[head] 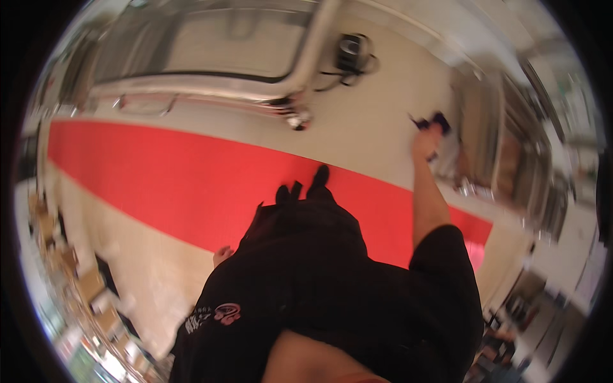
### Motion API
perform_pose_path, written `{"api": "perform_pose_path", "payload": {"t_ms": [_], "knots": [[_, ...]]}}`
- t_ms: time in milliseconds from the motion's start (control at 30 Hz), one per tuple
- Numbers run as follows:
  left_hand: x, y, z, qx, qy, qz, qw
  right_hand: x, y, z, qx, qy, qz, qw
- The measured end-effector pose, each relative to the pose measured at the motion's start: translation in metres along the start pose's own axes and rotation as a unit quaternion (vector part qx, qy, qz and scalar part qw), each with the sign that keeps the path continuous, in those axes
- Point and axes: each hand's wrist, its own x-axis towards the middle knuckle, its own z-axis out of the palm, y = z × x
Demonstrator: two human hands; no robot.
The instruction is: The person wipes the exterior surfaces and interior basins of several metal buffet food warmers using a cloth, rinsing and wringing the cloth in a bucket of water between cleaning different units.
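Observation:
Out to the right, my right hand (427,142) is closed around a dark purple handheld object (438,122) with a thin pointed end. Motion blur hides its exact kind; it resembles a small power tool. My left hand (222,254) hangs low beside my body, with its fingers seemingly curled. My dark clothing covers part of that hand, so its grip is unclear. Below me, my dark shoes (320,176) are on a red floor strip (167,177).
Ahead stands a metal-framed structure (191,88) with a glass-like panel (234,43). Beyond its corner, a black device (348,52) with a cable lies on the pale floor (364,119). Blurred brown panels (483,124) stand at right. Several cardboard boxes (91,282) line the left.

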Motion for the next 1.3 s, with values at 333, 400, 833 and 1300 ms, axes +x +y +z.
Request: {"api": "perform_pose_path", "payload": {"t_ms": [333, 400, 833, 1300], "knots": [[0.113, 0.081, -0.061, 0.068, -0.120, 0.005, 0.990, -0.180, 0.017, -0.096, 0.459, 0.193, -0.116, 0.859], [0.128, 0.130, -0.064, 0.078, -0.121, 0.025, 0.989, -0.191, 0.080, -0.051, 0.330, 0.229, 0.070, 0.913], [0.091, 0.261, 0.025, 0.211, -0.146, 0.115, 0.960, -0.177, 0.170, -0.026, 0.406, 0.142, -0.019, 0.903], [-0.163, 0.546, 0.297, 0.222, -0.243, 0.578, 0.747, -0.126, 0.247, -0.080, 0.770, 0.390, 0.360, 0.353]]}}
